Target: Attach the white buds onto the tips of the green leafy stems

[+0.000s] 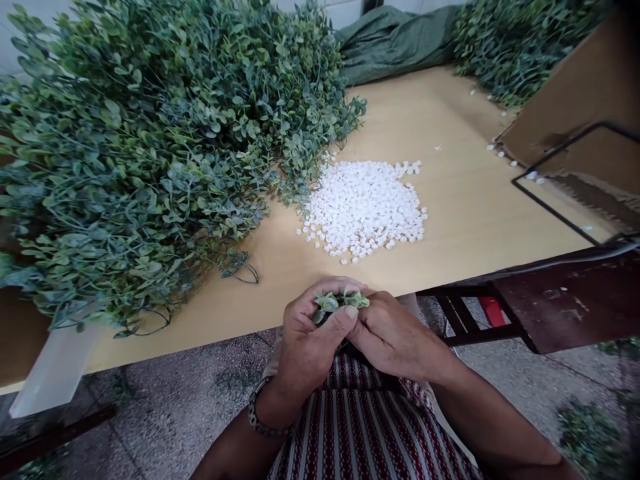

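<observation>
Because the leafy sprig (326,303) is so small, presumably, both hands meet around it at the near edge of the surface (475,220). The left hand (307,340) has its fingers curled closed on it, thumb steadying; the right hand (395,330) has its fingers bent in close, their grip impossible to tell. White pieces (365,207) lie just beyond, beside the greenery (150,133), seemingly for easy reach.

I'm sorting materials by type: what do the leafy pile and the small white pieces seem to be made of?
The leafy pile: probably soft plastic, matt to satin, given the repeated leaves and looping stems. The small white pieces: likely hard plastic, from their uniform size and bright white.
</observation>
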A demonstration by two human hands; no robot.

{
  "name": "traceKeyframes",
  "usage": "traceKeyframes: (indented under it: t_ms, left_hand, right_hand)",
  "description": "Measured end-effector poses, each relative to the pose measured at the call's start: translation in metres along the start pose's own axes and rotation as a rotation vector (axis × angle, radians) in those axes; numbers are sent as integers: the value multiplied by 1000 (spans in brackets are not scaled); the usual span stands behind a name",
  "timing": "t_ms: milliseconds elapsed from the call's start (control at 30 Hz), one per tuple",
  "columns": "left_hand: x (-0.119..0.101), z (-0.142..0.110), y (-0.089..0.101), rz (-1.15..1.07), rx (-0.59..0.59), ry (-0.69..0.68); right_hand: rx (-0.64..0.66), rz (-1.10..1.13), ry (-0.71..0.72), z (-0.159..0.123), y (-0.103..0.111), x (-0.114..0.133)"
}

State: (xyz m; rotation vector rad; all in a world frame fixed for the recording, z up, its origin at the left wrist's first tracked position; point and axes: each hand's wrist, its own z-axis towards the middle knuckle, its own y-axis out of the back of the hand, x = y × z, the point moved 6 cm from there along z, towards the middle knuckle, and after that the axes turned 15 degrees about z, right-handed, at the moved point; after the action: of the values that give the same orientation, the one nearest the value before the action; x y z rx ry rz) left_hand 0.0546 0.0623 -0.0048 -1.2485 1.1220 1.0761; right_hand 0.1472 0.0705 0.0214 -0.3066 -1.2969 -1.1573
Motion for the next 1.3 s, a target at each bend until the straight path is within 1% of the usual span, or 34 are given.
traceKeyframes:
  t_ms: [233,333,400,467,533,567,633,700,767,833,933,1000,1100,1167,1200,1233,1300]
  left_hand:
    - [2,-3,3,-121,-103,44]
    - [1,-3,3,-145,-91,65]
    - [1,-3,3,-160,-76,73]
    - [1,-3,5,-162,-87,83]
    - [0,-3,11,-136,-137,90]
    - [0,-2,14,-116,-165,95]
    - [-2,-1,22,-69,-210,104]
    - [-2,2,26,-10,-218,118]
    - [-1,6,28,32,-209,138]
    - [2,9,28,48,-197,160]
    - [6,12,27,35,-184,172]
    - [7,12,27,32,-192,166]
    - [7,11,29,38,-215,168]
    - [8,11,28,27,-220,175]
    - [8,11,28,15,-223,178]
    - [8,11,28,2,-229,181]
    - [9,12,26,-14,-236,191]
  right_hand:
    - [-20,-134,-2,0,-6,4]
    - [-34,-158,8,-2,-11,6]
    - [-33,-197,-7,-4,-13,7]
    - [-19,-236,-37,-8,-12,6]
    - [-6,-230,-73,-13,-5,3]
    - [-20,-216,-96,-15,2,0]
    - [-104,-212,-126,-17,21,-7]
    - [-224,-293,-103,-15,42,-15]
    - [-257,-392,-50,-9,52,-23]
    - [-220,-479,1,0,51,-30]
    - [-180,-632,44,9,42,-35]
    - [-178,-717,60,11,38,-36]
    - [-190,-770,88,11,34,-35]
    - [-250,-718,107,10,37,-32]
    - [-291,-635,110,8,40,-31]
    - [-336,-514,102,7,43,-29]
    - [-420,-194,51,3,48,-28]
